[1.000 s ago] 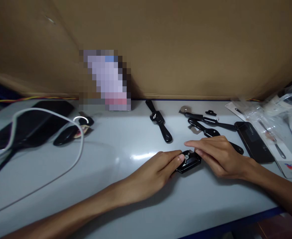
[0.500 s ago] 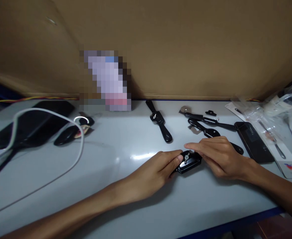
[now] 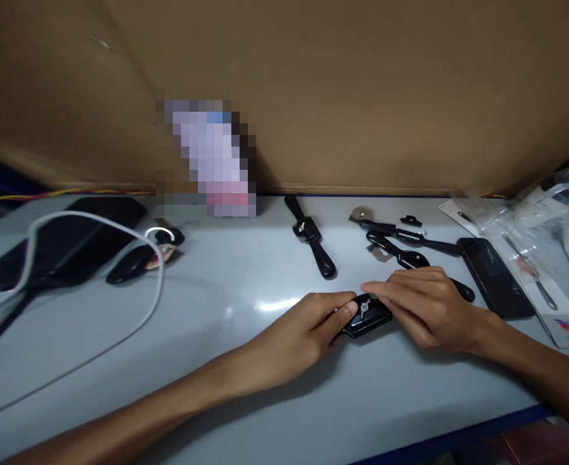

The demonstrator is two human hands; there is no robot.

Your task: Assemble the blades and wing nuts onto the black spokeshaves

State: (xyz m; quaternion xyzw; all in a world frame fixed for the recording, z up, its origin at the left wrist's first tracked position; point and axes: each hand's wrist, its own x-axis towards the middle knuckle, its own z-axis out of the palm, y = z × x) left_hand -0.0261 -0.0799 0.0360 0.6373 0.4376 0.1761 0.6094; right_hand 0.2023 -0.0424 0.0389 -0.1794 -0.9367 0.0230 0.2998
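Left grip (image 3: 319,326) is closed on one end of a black tool (image 3: 375,319), the thumb lying on top beside a silver wing nut (image 3: 364,309). Right grip (image 3: 424,310) sits at the tool's other end — fingers bent over that side, the index finger pointing along the far edge — but what lies under the palm is hidden, so I cannot tell whether it is closed on a handle. So the black tool is between the two grips, over the table (image 3: 236,310); whether it touches the surface cannot be made out.

Beyond the left grip, well apart from it, a two-handled tool (image 3: 310,236) lies slantwise. Just beyond the right grip, thin black tools (image 3: 407,259) lie close together — one partly covered by that hand — with a small black part (image 3: 411,220) behind them. To the right of the right grip lie a flat black device (image 3: 497,284) and, past it, a card in clear wrapping (image 3: 558,307).

Far to the left of the left grip, a white cable (image 3: 159,284) loops over a dark flat object (image 3: 81,242) and a rounded black one (image 3: 129,265). Farthest from both grips, a blurred pale shape (image 3: 216,155) shows before a brown wall (image 3: 362,97).
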